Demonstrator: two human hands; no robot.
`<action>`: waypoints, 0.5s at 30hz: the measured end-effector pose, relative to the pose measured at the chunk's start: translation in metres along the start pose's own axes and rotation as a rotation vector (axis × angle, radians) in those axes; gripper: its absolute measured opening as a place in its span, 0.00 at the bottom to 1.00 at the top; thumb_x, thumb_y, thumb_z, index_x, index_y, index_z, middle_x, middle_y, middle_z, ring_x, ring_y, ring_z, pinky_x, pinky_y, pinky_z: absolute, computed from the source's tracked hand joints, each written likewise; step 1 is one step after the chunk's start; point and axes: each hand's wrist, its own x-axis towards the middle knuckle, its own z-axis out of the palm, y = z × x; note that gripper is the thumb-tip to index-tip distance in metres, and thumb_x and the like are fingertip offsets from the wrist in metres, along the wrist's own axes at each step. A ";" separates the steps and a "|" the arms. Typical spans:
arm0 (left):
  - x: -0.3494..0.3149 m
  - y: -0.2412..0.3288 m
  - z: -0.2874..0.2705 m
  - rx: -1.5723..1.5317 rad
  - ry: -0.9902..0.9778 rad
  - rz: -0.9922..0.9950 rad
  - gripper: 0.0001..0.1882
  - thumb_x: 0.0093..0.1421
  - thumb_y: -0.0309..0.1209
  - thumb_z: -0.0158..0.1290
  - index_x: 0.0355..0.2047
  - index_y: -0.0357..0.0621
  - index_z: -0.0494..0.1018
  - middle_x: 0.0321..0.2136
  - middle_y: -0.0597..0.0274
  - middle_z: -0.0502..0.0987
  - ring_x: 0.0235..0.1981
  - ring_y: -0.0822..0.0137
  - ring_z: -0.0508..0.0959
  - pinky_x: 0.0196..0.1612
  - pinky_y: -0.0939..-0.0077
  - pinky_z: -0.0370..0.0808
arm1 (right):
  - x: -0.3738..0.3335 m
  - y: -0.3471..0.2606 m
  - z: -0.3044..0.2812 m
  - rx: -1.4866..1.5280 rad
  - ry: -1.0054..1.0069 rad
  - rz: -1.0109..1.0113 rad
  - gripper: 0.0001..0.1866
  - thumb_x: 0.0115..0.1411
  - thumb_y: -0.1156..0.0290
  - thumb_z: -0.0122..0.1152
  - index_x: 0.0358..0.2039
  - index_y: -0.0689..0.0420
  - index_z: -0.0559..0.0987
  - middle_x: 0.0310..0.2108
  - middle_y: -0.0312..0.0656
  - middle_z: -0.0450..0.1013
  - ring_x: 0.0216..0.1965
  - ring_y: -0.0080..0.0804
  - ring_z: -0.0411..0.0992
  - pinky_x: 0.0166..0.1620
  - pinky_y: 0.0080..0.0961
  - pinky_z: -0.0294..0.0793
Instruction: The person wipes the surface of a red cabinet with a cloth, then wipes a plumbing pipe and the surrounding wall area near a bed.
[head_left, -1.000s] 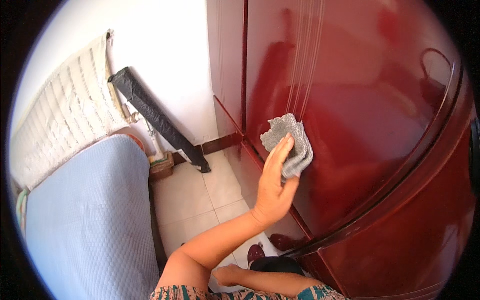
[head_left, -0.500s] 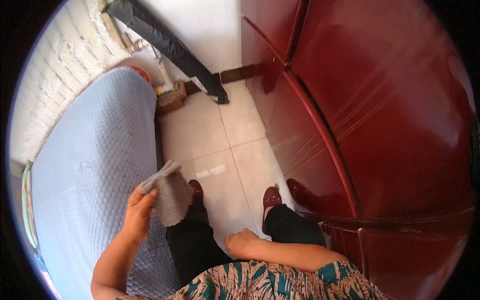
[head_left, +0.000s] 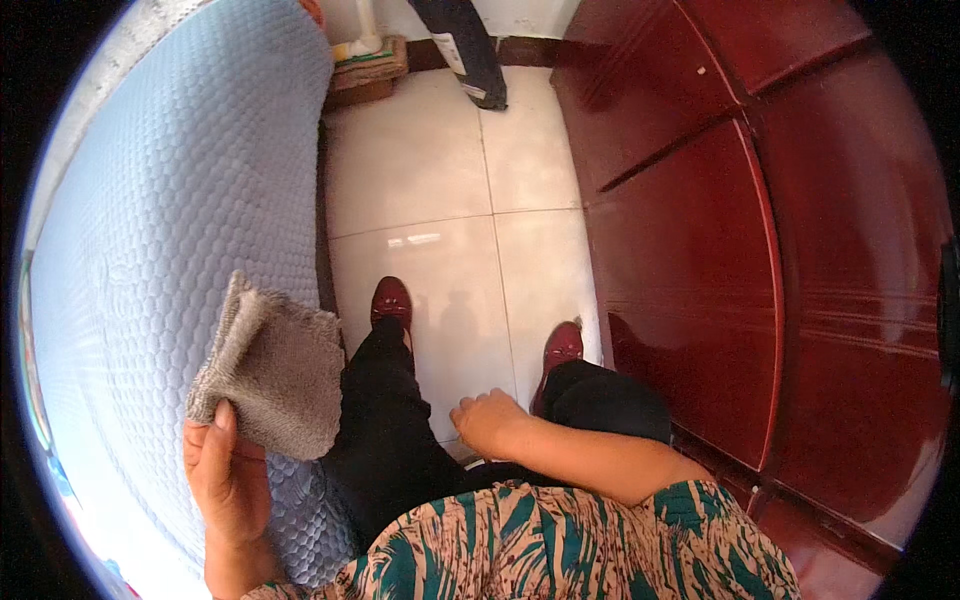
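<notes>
My left hand (head_left: 228,478) is closed on a folded grey cloth (head_left: 285,375), thumb on top and fingers underneath. The cloth hangs to the right of the grip, over the edge of a bed with a light blue quilted cover (head_left: 200,180). In front of my body, my right hand (head_left: 490,425) hovers over the floor between my legs. Its fingers are loosely curled in, and nothing shows in them; the palm side is hidden.
Glossy dark red cabinet doors (head_left: 690,280) rise on the right. Pale floor tiles (head_left: 410,160) lie between bed and cabinet. At the far wall stand a long black bag (head_left: 465,55) and a mop-like tool (head_left: 370,60). My dark red shoes (head_left: 391,300) are on the tiles.
The view has tipped down and shifted. My left hand has turned and moved lower left with the cloth, which now spreads flatter. My right hand keeps its curled pose and sits slightly higher in view.
</notes>
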 end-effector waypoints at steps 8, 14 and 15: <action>-0.004 0.006 -0.001 -0.063 -0.022 0.027 0.18 0.62 0.28 0.45 0.52 0.37 0.66 0.51 0.56 0.70 0.52 0.64 0.69 0.57 0.68 0.62 | 0.040 0.058 -0.013 0.061 -0.022 0.180 0.12 0.52 0.72 0.54 0.38 0.58 0.77 0.39 0.45 0.75 0.40 0.44 0.74 0.41 0.39 0.71; -0.002 0.009 0.008 -0.034 -0.093 -0.006 0.17 0.61 0.31 0.46 0.51 0.41 0.67 0.49 0.60 0.72 0.51 0.66 0.70 0.55 0.69 0.64 | 0.024 0.090 -0.007 -0.115 0.172 0.239 0.12 0.57 0.62 0.51 0.37 0.55 0.74 0.35 0.45 0.74 0.38 0.43 0.74 0.41 0.41 0.70; -0.001 0.008 0.008 -0.045 -0.113 -0.005 0.17 0.61 0.30 0.46 0.51 0.40 0.67 0.49 0.60 0.72 0.51 0.66 0.70 0.55 0.69 0.64 | 0.023 0.091 -0.002 -0.113 0.184 0.245 0.12 0.57 0.63 0.51 0.37 0.55 0.74 0.35 0.45 0.74 0.38 0.43 0.74 0.41 0.42 0.70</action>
